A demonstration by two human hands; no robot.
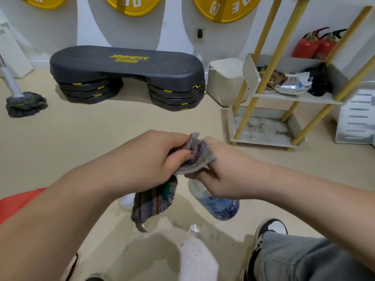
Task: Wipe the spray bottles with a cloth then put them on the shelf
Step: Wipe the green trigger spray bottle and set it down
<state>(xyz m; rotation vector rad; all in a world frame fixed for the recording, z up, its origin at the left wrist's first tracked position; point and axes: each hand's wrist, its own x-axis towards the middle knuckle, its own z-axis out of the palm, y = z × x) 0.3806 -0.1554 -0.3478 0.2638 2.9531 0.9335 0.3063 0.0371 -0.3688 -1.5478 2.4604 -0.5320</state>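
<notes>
From the head camera, both hands meet in the middle, above the tan floor (81,138); the left hand (150,159) has its fingers curled tight on a stripy cloth (155,200), and one end of the cloth hangs down under it; the other end is bunched up over the top of a spray bottle (220,204); the right hand (223,177) is wrapped round the neck of the bottle and holds it, tipped a bit; the bottle is white with a blue label, and its top is hidden under the cloth; I cannot tell if its bottom touches the floor. The shelf (252,74) stands well off to the right, white with yellow poles; its low board looks stained; the board above has bags and dark things on it. A wet shiny patch (192,229) lies on the floor below the hands; a black step board (125,67) sits by the wall; a mop (26,103) is at the left.
</notes>
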